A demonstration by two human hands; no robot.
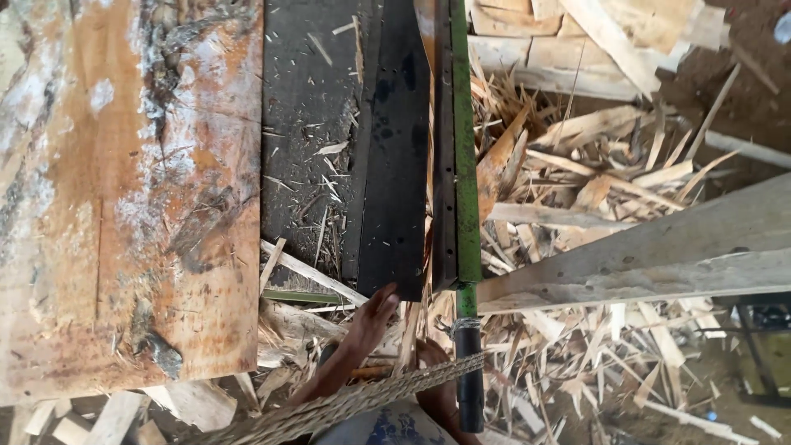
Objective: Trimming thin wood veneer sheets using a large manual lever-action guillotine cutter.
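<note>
Black metal plate (394, 156) lies just beyond left hand's (356, 338) fingertips.

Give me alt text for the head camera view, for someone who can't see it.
Looking down, one hand, side unclear, reaches toward a dark flat board beside a green metal bar. A wide reddish plank lies left; a pale plank crosses wood scraps right.

Dirt floor (746, 49) littered with wood offcuts (610, 156); daylight.
</note>
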